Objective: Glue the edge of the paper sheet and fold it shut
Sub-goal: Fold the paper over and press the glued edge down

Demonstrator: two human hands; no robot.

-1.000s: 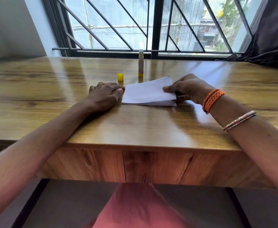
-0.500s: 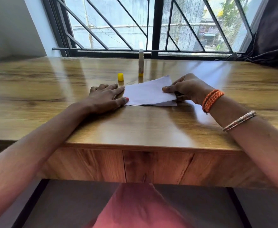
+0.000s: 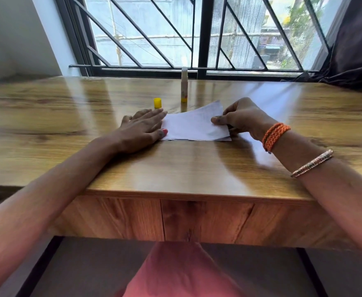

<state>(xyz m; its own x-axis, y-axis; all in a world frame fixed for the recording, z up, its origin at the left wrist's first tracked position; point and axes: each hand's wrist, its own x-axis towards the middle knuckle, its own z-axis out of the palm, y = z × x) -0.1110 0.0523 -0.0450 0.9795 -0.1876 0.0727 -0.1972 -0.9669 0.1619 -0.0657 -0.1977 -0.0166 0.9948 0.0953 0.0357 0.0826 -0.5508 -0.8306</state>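
Note:
A white paper sheet (image 3: 194, 126), folded over on itself, lies on the wooden table (image 3: 186, 166). My left hand (image 3: 142, 129) rests flat with fingers spread, its fingertips pressing the sheet's left edge. At the sheet's right edge my right hand (image 3: 242, 120) pinches the top flap between thumb and fingers; that flap is slightly raised at its far corner. Behind the paper an uncapped glue stick (image 3: 184, 85) stands upright. Its yellow cap (image 3: 157, 103) sits on the table to the left, just beyond my left hand.
A barred window (image 3: 197, 35) runs along the table's far edge. A dark curtain (image 3: 355, 43) hangs at the far right and bunches on the table corner. The table's front edge (image 3: 197, 195) is near my body, with bare tabletop on both sides of the paper.
My left hand uncurled and slid right, and its flat fingers now press the paper's left edge. My right hand has kept its pinch on the right edge.

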